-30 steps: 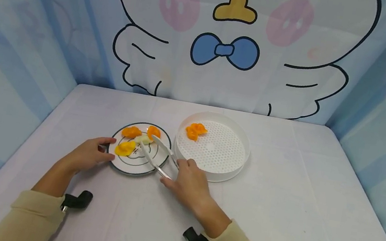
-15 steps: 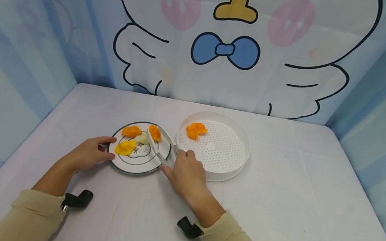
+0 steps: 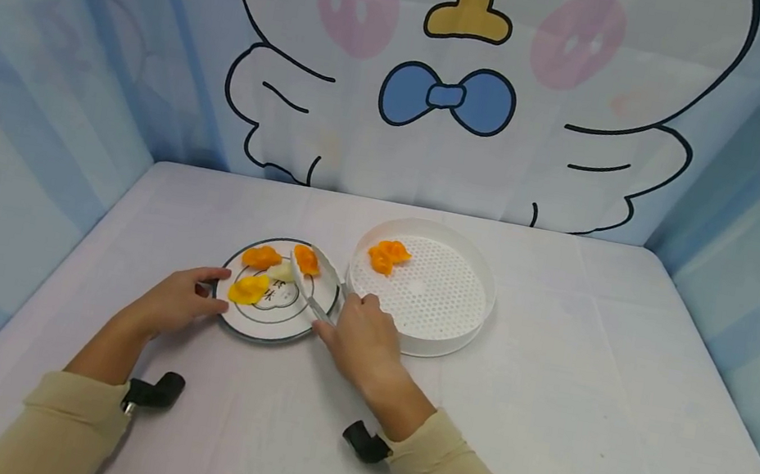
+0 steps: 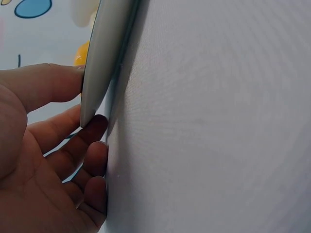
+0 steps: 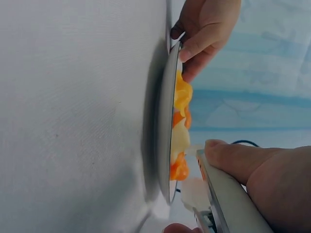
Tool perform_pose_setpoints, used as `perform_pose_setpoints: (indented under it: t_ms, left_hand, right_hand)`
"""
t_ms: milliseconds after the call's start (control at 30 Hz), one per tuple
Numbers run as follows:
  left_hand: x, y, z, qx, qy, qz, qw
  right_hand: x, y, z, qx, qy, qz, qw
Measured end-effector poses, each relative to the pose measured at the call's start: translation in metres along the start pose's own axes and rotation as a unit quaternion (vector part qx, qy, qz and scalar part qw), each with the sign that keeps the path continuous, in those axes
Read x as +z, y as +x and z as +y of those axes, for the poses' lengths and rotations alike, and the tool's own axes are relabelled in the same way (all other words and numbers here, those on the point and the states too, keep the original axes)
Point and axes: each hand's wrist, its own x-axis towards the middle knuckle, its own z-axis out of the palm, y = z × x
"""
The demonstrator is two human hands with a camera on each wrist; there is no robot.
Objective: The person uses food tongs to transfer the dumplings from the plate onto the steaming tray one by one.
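My left hand (image 3: 174, 302) holds the left rim of a white plate (image 3: 264, 328) with dark rings, thumb and fingertips at its edge. On the plate lie dumpling-shaped pieces: one orange (image 3: 261, 257), one yellow (image 3: 248, 289), one pale (image 3: 281, 272) and another orange dumpling (image 3: 306, 260) at the far right. My right hand (image 3: 363, 344) grips metal tongs with white tips (image 3: 318, 309). Their tips stand on either side of that right-hand orange dumpling. In the right wrist view, the tongs (image 5: 228, 199) are held under the thumb, close to the plate's near end.
Right of the plate, nearly against it, is a round white steamer tray (image 3: 433, 346) with a perforated floor. Several orange dumplings (image 3: 388, 256) sit clustered at its left side. A white cloth covers the table (image 3: 551, 380), and printed curtains (image 3: 37, 92) stand around its back and sides.
The tongs have shifted from beside the pale dumpling to around the right-hand orange one, and their tips have drawn closer. My right hand moved slightly left. The left hand stays on the rim.
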Motion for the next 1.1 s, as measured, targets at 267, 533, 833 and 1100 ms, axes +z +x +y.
perform_pose_setpoints:
  t_ms: [267, 533, 833, 1100]
  left_hand:
    - [0.001, 0.002, -0.002, 0.0, -0.001, 0.001, 1.0]
    - [0.001, 0.003, -0.002, 0.003, -0.003, 0.0, 1.0]
    - [0.001, 0.003, -0.003, 0.01, -0.006, -0.001, 0.9999]
    - [0.001, 0.003, -0.002, 0.01, -0.005, 0.0, 0.9999]
  right_hand:
    - [-0.002, 0.005, 0.001, 0.009, 0.005, -0.037, 0.9993]
    - [-0.002, 0.008, 0.005, 0.007, 0.038, -0.028, 0.9989]
    - [-0.002, 0.005, 0.012, -0.01, 0.058, -0.006, 0.9983]
    - [-0.007, 0.001, 0.018, -0.022, 0.072, 0.025, 0.9968]
